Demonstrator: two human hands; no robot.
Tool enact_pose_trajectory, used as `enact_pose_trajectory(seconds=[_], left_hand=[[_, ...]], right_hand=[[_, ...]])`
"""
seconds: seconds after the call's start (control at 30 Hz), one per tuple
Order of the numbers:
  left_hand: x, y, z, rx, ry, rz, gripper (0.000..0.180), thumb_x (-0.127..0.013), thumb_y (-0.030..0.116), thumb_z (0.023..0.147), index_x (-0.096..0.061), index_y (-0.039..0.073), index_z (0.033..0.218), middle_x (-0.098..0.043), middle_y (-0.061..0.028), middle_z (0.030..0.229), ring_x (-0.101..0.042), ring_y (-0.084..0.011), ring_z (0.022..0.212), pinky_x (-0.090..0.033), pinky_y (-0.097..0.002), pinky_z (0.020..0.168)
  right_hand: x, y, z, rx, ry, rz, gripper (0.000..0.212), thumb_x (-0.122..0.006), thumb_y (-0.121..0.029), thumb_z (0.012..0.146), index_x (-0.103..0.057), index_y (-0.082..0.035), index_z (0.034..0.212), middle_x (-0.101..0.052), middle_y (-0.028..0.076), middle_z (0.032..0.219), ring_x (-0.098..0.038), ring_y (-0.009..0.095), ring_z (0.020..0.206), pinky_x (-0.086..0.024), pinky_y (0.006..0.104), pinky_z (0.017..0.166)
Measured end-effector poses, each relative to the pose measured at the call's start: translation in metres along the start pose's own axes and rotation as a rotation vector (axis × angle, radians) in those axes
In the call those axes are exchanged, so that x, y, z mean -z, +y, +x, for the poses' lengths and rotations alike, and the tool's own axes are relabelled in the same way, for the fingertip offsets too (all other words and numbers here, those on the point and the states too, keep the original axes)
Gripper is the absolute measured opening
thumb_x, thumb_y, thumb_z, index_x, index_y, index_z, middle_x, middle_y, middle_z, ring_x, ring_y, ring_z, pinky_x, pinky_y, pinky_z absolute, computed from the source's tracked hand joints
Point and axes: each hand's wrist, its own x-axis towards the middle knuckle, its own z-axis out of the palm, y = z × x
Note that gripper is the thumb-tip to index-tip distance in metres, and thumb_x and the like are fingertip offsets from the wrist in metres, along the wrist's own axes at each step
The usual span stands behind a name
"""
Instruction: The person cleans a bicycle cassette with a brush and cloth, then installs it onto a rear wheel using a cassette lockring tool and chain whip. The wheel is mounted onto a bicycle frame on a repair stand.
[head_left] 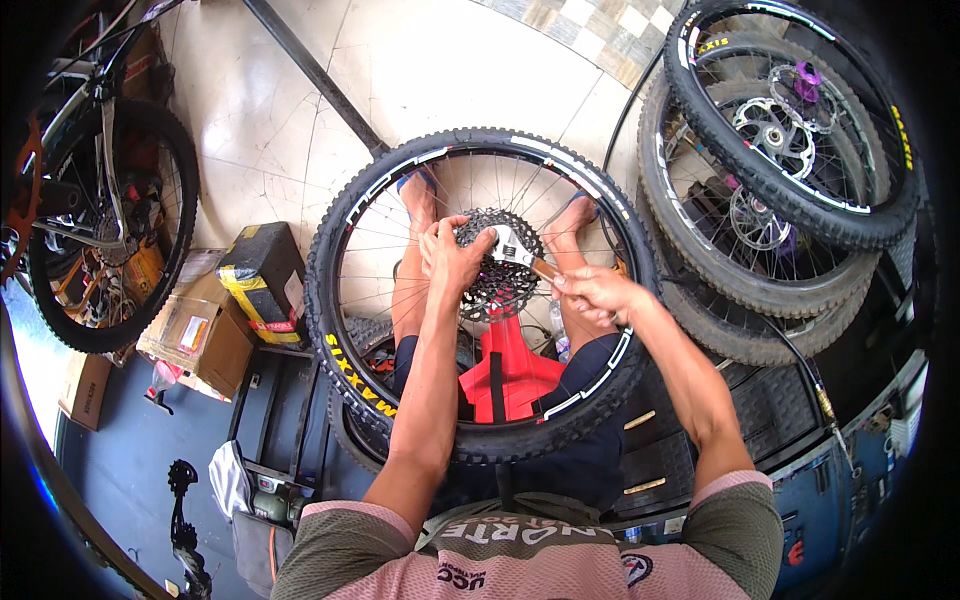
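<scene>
A bicycle wheel with a knobby black tyre [335,310] lies across my lap, its sprocket cassette [500,290] facing up. On the middle of the cassette sits the silver head of an adjustable wrench [512,245]. My right hand [600,297] is closed around the wrench's brownish handle. At the cassette's upper left, my left hand [455,255] has its fingers curled on the sprockets, the thumb close to the wrench head. Whatever the wrench jaws grip is mostly hidden by that thumb.
Several wheels [790,130] are stacked at the right. A bicycle [110,200] stands at the left beside a cardboard box [200,335] and a black box with yellow tape [262,280]. Below the wheel shows a red plastic stool [510,370]. A derailleur [185,520] is at lower left.
</scene>
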Motion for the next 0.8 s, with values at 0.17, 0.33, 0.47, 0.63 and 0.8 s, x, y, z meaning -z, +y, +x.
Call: enact_pose_trajectory(seconds=[0.17, 0.33, 0.47, 0.63, 0.8], left_hand=[[0.003, -0.003, 0.004, -0.031, -0.002, -0.028, 0.070, -0.081, 0.057, 0.077, -0.060, 0.017, 0.131, -0.043, -0.0199, 0.147, -0.028, -0.0399, 0.147, -0.025, -0.0645, 0.115], [0.010, -0.017, 0.012, 0.010, -0.075, -0.064, 0.075, -0.083, 0.062, 0.076, -0.060, 0.016, 0.130, -0.042, -0.0210, 0.149, -0.029, -0.0403, 0.146, -0.025, -0.0655, 0.114], [0.008, -0.006, 0.007, -0.018, -0.029, 0.008, 0.076, -0.084, 0.061, 0.074, -0.060, 0.016, 0.130, -0.042, -0.0195, 0.150, -0.028, -0.0413, 0.147, -0.023, -0.0646, 0.117], [0.008, 0.006, 0.002, 0.020, -0.058, 0.015, 0.073, -0.084, 0.055, 0.073, -0.060, 0.017, 0.130, -0.043, -0.0183, 0.150, -0.026, -0.0401, 0.148, -0.022, -0.0632, 0.118], [0.001, 0.015, 0.000, 0.023, -0.064, 0.006, 0.069, -0.082, 0.052, 0.074, -0.061, 0.017, 0.130, -0.039, -0.0191, 0.152, -0.025, -0.0393, 0.150, -0.019, -0.0642, 0.119]], right_hand=[[-0.130, 0.040, 0.021, 0.093, 0.206, 0.630, 0.025, -0.055, -0.038, 0.108, -0.055, -0.013, 0.104, -0.044, -0.003, 0.066, -0.034, 0.008, 0.040, -0.030, 0.0282, 0.035], [-0.226, 0.030, 0.069, 0.348, 0.362, 0.811, 0.018, -0.053, -0.033, 0.109, -0.050, -0.015, 0.108, -0.047, -0.001, 0.067, -0.041, 0.015, 0.040, -0.037, 0.0356, 0.036], [-0.156, 0.041, 0.032, 0.189, 0.136, 0.634, 0.017, -0.052, -0.031, 0.109, -0.050, -0.014, 0.108, -0.046, 0.000, 0.067, -0.043, 0.014, 0.039, -0.037, 0.0341, 0.036], [-0.003, 0.007, 0.004, -0.043, -0.028, 0.046, 0.023, -0.062, -0.034, 0.104, -0.060, -0.016, 0.119, -0.049, -0.003, 0.069, -0.041, 0.007, 0.042, -0.030, 0.0244, 0.035], [0.068, -0.039, 0.021, 0.021, -0.127, -0.204, 0.051, -0.067, -0.038, 0.102, -0.054, -0.014, 0.144, -0.057, -0.001, 0.076, -0.044, 0.005, 0.042, -0.032, 0.0215, 0.034]])
